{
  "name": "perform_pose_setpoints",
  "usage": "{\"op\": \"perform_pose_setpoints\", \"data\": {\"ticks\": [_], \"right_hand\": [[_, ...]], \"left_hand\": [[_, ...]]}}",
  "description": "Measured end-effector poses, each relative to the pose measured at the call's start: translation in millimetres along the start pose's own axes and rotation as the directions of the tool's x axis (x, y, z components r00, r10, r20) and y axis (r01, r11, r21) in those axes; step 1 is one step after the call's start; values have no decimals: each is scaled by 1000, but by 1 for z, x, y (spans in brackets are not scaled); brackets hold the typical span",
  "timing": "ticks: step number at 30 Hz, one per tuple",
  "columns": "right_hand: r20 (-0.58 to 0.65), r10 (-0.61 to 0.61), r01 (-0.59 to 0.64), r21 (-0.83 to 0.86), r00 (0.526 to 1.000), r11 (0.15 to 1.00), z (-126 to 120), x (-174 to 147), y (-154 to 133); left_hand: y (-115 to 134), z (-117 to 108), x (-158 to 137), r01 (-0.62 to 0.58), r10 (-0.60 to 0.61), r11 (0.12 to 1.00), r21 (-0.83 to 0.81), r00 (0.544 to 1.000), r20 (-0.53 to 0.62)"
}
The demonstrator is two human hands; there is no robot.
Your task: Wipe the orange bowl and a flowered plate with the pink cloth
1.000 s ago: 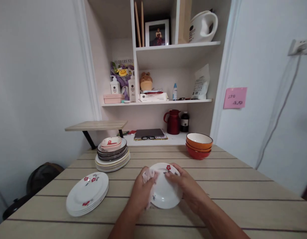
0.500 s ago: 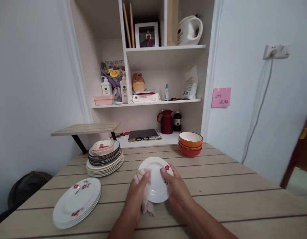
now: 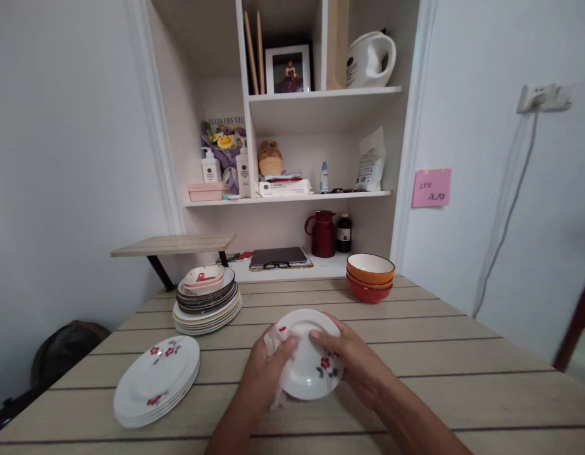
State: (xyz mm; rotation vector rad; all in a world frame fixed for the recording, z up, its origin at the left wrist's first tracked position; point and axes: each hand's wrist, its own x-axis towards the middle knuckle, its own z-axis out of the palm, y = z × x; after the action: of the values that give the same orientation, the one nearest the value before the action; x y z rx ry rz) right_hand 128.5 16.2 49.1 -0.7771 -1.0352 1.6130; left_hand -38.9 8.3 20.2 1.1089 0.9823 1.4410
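Note:
Between my hands, above the table, is a small white plate [image 3: 304, 373] with red flowers and grey leaves, tilted toward me. My left hand [image 3: 273, 360] is closed on a pale pink cloth [image 3: 274, 341] and presses it against the plate's left rim, thumb on the face. My right hand [image 3: 353, 357] grips the plate's right side, with the thumb on top and the other fingers hidden behind it. A pile of matching flowered plates [image 3: 154, 385] lies to the left of my hands.
At the back left stands a stack of dark-rimmed and yellowish plates [image 3: 209, 306] topped by small pink dishes [image 3: 204, 278], near a raised wooden shelf [image 3: 178, 244]. Orange and red bowls [image 3: 369, 278] are stacked back right. A laptop [image 3: 279, 256] and a red jug [image 3: 323, 234] sit behind the table.
The plate has turned in my hands, so its flowers now show at the lower right instead of the upper right. The camera view has shifted slightly left.

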Motion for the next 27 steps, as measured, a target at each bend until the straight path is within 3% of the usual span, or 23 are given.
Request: {"op": "perform_pose_setpoints", "data": {"ticks": [10, 14, 17, 23, 27], "right_hand": [[57, -12, 18, -107, 998, 994, -4, -4, -2], [-56, -87, 83, -66, 995, 994, 0, 3, 8], [-123, -113, 122, 70, 986, 990, 6, 7, 18], [-221, -31, 97, 293, 975, 951, 12, 14, 31], [-235, 2, 89, 376, 972, 922, 13, 16, 35]], "left_hand": [[6, -3, -3, -7, -3, 998, 55, 984, 181], [-1, -3, 3, 7, -11, 999, 46, 996, 87], [-7, 0, 7, 44, -44, 999, -27, 999, 3], [-10, 11, 4, 117, -128, 984, -138, 990, -68], [-9, 16, 1, 110, -121, 984, -141, 990, -69]]}}
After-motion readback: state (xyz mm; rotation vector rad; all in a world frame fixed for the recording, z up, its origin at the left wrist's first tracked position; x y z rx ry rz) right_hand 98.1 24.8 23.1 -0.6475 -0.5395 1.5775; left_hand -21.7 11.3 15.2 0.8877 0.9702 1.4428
